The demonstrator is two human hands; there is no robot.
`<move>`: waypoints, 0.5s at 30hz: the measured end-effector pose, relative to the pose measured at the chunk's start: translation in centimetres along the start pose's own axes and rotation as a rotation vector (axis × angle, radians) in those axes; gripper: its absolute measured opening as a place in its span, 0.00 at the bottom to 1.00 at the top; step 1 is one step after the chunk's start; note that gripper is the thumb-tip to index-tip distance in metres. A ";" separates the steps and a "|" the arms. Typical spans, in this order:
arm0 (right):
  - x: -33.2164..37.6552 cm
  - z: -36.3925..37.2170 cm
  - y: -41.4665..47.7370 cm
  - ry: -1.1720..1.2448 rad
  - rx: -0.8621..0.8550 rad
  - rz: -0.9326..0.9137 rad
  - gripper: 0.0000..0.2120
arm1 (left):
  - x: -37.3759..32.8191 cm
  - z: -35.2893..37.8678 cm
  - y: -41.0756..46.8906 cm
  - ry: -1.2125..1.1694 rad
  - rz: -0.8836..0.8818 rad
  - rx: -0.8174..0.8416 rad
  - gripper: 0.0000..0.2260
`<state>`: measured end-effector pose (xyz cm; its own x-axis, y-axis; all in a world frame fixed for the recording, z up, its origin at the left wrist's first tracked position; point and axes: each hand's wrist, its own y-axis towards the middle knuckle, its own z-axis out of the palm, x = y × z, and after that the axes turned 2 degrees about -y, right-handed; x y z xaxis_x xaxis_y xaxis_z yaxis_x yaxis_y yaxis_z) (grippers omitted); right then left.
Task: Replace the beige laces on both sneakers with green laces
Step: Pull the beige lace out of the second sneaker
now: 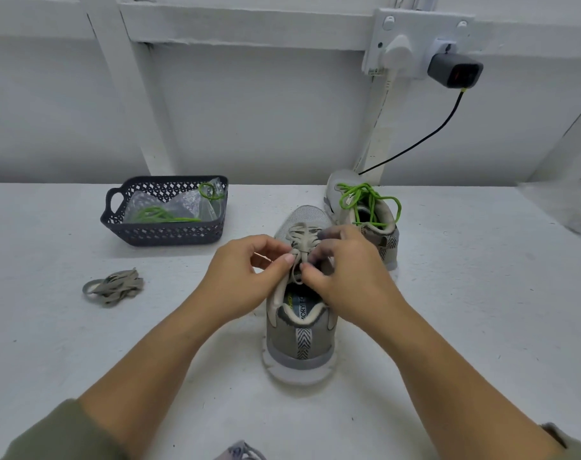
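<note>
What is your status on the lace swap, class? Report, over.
Left grip and right grip both pinching the beige lace on the near sneaker. Far sneaker already green-laced. Spare green lace in basket; nothing in the way.

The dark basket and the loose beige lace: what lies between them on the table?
Nothing. In the head view, only bare white table separates the dark basket from the loose beige lace.

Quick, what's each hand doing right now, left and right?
Left hand: pinching the beige lace on the near sneaker.
Right hand: pinching the same lace.
</note>
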<state>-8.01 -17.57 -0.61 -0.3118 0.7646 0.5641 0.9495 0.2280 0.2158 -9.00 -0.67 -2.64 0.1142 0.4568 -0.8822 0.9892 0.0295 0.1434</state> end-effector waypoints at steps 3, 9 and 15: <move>-1.5 -1.8 -0.3 0.282 0.150 0.013 0.08 | 0.3 0.4 0.1 0.009 0.017 -0.023 0.01; -5.5 -3.2 -1.6 -0.064 0.567 0.373 0.11 | 0.6 1.1 -0.1 -0.033 0.030 -0.072 0.04; -4.0 -3.2 -1.4 -0.148 0.185 0.065 0.18 | 0.6 1.5 -0.2 -0.063 0.063 -0.097 0.07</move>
<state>-8.18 -22.87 -0.63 -0.2543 0.8581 0.4460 0.9621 0.2716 0.0261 -9.01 -1.71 -3.82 0.1848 0.4035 -0.8961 0.9667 0.0898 0.2398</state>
